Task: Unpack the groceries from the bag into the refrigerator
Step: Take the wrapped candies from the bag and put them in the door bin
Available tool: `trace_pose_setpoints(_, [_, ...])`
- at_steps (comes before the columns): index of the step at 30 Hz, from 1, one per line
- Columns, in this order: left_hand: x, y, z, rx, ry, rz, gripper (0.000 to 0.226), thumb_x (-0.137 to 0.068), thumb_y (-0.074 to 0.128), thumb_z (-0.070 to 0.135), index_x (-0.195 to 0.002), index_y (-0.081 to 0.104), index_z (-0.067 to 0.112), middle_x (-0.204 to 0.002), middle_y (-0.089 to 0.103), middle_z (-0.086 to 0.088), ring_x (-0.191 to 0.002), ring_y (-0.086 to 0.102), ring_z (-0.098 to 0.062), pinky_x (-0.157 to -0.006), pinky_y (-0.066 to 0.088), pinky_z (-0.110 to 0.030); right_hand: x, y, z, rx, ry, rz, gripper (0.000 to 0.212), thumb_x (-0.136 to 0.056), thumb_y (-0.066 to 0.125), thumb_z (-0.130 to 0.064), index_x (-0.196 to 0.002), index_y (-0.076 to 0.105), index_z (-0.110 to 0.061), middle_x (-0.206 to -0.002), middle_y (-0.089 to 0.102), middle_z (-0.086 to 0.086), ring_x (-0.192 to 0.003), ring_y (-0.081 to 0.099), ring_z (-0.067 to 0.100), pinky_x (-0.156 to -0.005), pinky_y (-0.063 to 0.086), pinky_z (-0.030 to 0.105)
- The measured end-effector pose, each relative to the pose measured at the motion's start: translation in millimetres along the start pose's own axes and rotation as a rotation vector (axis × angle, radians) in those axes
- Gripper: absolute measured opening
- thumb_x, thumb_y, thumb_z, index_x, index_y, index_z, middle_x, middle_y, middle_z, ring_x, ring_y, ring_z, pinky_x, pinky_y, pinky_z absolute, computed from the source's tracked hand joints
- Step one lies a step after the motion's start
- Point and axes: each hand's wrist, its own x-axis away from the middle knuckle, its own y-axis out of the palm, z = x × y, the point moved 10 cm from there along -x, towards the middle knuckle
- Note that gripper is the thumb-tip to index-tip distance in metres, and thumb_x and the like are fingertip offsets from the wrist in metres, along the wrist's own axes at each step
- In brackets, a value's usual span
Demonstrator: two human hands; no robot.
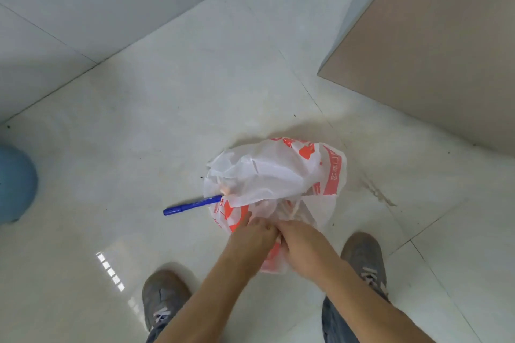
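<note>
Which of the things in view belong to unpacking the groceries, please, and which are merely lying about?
For the job:
plastic bag, on the floor
left hand and right hand, both gripping the bag's near edge

Lying about:
blue pen, on the floor at the bag's left side
blue round object, far left
tan panel, upper right

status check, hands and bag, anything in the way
Left hand and right hand both gripping the bag at its near edge. Bag on floor, contents hidden. Blue pen pokes out its left side, nothing else in the way.
</note>
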Motion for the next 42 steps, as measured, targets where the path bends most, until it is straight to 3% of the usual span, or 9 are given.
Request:
trace_pose_setpoints(3, [-8,-3,-46,-0.1,-0.17,0.079,0.057,-0.09,0.053,0.003,-0.144,0.038,0.014,-0.139,0.051,-0.008,-0.13,0.047,-0.028,-0.112,0.03,-0.036,-16,28,29,0.071,0.118,-0.019,0.023,-0.102,0.039,-0.023,-0.117,0.056,-0.016,-0.107,0.066,0.008,-0.091,0.063,0.026,-0.071,0.041,0.029])
trace_pose_setpoints(6, [-7,-12,-74,-0.134,-0.238,0.068,0.024,-0.087,0.047,-0.005,-0.088,0.058,0.017,-0.089,0.059,-0.003,-0.093,0.062,-0.026,-0.081,0.048,-0.033,-30,33,33,0.154,0.167,0.034,0.026,-0.1,0.041,-0.03,-0.116,0.058,-0.018,-0.104,0.068,0.005,-0.094,0.067,0.026,-0.069,0.043,0.03])
trace_pose_setpoints(9, [-5,-28,-104,-0.111,-0.366,0.101,0.023,-0.09,0.046,-0.002,-0.081,0.052,0.019,-0.071,0.045,0.002,-0.087,0.064,-0.022,-0.067,0.043,-0.028,-41,32,22,0.168,0.172,0.095,0.04,-0.1,0.036,-0.047,-0.105,0.066,-0.022,-0.096,0.073,-0.001,-0.09,0.069,0.02,-0.071,0.045,0.027])
trace_pose_setpoints(12, [-5,-32,-132,-0.009,-0.513,0.105,0.016,-0.093,0.048,0.003,-0.091,0.055,0.017,-0.078,0.048,0.002,-0.084,0.063,-0.02,-0.072,0.046,-0.026,-46,14,9,0.17,0.174,0.243,0.051,-0.103,0.028,-0.045,-0.097,0.072,-0.021,-0.095,0.075,-0.001,-0.092,0.069,0.02,-0.079,0.045,0.029])
trace_pose_setpoints(18, [-10,-13,-129,-0.106,-0.417,0.032,0.021,-0.098,0.048,0.007,-0.117,0.054,0.014,-0.106,0.059,0.0,-0.104,0.061,-0.018,-0.09,0.048,-0.025,-60,17,-1,0.152,0.148,0.218,0.019,-0.098,0.049,-0.026,-0.092,0.066,-0.02,-0.102,0.069,0.0,-0.094,0.058,0.019,-0.078,0.039,0.023])
trace_pose_setpoints(23, [-11,9,-123,-0.223,-0.383,-0.021,0.029,-0.086,0.054,-0.006,-0.094,0.047,0.022,-0.07,0.036,0.004,-0.081,0.055,-0.024,-0.071,0.039,-0.031,-72,43,-14,0.333,0.057,0.107,0.019,-0.089,0.06,-0.02,-0.106,0.067,-0.016,-0.105,0.068,0.003,-0.108,0.058,0.023,-0.092,0.046,0.032])
trace_pose_setpoints(28, [-10,21,-155,-0.238,-0.505,-0.11,0.031,-0.098,0.048,0.015,-0.127,0.049,0.025,-0.122,0.054,0.004,-0.116,0.054,-0.021,-0.089,0.044,-0.027,-69,26,-13,0.239,0.048,0.158,0.024,-0.084,0.064,-0.033,-0.102,0.067,-0.017,-0.111,0.07,0.002,-0.108,0.064,0.022,-0.082,0.048,0.028])
trace_pose_setpoints(31, [-8,21,-158,-0.273,-0.489,-0.186,0.032,-0.096,0.052,0.019,-0.128,0.052,0.025,-0.126,0.054,0.004,-0.117,0.054,-0.019,-0.093,0.044,-0.027,-56,-4,-26,0.218,-0.013,0.158,0.027,-0.083,0.061,-0.045,-0.093,0.06,-0.019,-0.093,0.071,0.001,-0.088,0.066,0.022,-0.066,0.041,0.028])
trace_pose_setpoints(42, [66,-94,-132,0.515,-0.299,0.598,0.009,-0.089,0.067,0.023,-0.094,0.069,0.016,-0.094,0.062,0.001,-0.083,0.065,-0.021,-0.072,0.056,-0.042,-5,-136,-70,-0.256,-0.091,0.391,0.019,-0.082,0.065,-0.031,-0.097,0.071,-0.022,-0.079,0.072,-0.001,-0.078,0.066,0.022,-0.074,0.055,0.037])
